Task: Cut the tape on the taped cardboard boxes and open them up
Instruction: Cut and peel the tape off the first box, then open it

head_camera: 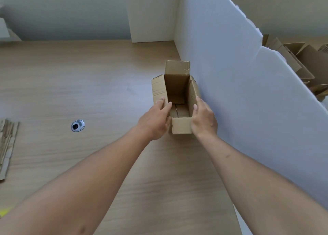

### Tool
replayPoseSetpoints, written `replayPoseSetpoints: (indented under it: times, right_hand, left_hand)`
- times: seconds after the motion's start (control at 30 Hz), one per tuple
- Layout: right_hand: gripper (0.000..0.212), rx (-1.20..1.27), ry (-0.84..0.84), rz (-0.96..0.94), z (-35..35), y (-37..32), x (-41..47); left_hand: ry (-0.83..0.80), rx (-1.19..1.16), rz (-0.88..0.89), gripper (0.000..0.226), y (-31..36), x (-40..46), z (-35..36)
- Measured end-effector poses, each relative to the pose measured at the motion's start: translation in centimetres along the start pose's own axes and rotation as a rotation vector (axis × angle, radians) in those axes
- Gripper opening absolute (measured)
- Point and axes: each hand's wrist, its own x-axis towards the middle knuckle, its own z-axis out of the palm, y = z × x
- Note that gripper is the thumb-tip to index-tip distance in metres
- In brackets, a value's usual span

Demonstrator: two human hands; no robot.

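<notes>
Forearms reach in from the near edge of the desk [88, 92] to the box [178, 99], which stands open-topped near the right edge, just beside the white panel [248, 92]. Left hand [156, 121] grips the left wall, fingers hooked over its rim at the left flap; right hand [204, 121] clasps the right wall, thumb on the rim. All four top flaps look spread, so this box seems nearly done; best to press both side flaps fully outward while steadying the base. Panel crowds the right flap. Grommet [77, 125] sits mid-left, flat cardboard [7, 146] at the left edge, more boxes [301, 62] behind the panel. No cutter visible.
</notes>
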Motion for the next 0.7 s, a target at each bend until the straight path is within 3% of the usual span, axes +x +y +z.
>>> replayPoseSetpoints:
  times: [0.23, 0.47, 0.7]
  right_hand:
    - [0.06, -0.127, -0.118, -0.032, -0.8, -0.2, 1.0]
    - [0.048, -0.184, -0.02, -0.261, -2.4, -3.5, -2.2]
    - [0.038, -0.171, -0.125, -0.369, -4.1, -8.6, -8.4]
  left_hand:
    - [0.021, 0.066, -0.021, 0.059, 1.4, 0.9, -0.3]
    - [0.069, 0.136, 0.007, 0.059, 1.5, -1.8, -3.4]
    - [0.075, 0.238, -0.028, 0.052, -0.2, -8.8, -6.9]
